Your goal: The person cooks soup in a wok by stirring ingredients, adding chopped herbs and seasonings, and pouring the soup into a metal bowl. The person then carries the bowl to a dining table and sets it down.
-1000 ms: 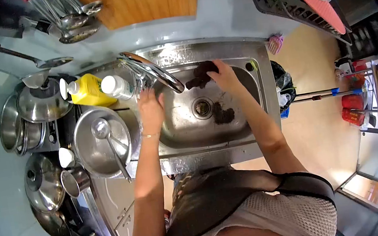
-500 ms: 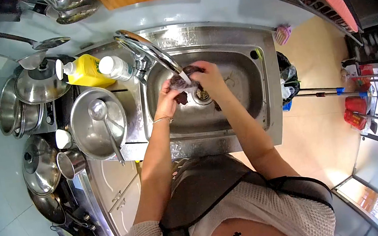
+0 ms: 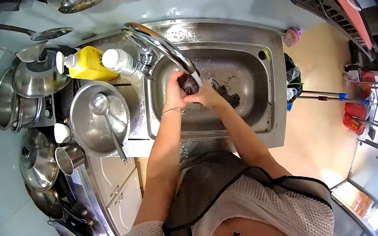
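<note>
Left of the rectangular steel sink (image 3: 253,75) stand a yellow plastic pump bottle (image 3: 92,66), a white plastic bottle (image 3: 118,62) and a round steel bowl (image 3: 88,139) holding a steel ladle (image 3: 99,104). The curved chrome tap (image 3: 165,45) overhangs a dark wet clump (image 3: 187,83), curled in the left hand (image 3: 174,92); the right hand (image 3: 207,97) meets it, its closure hidden. Beige floor (image 3: 315,136) lies right.
</note>
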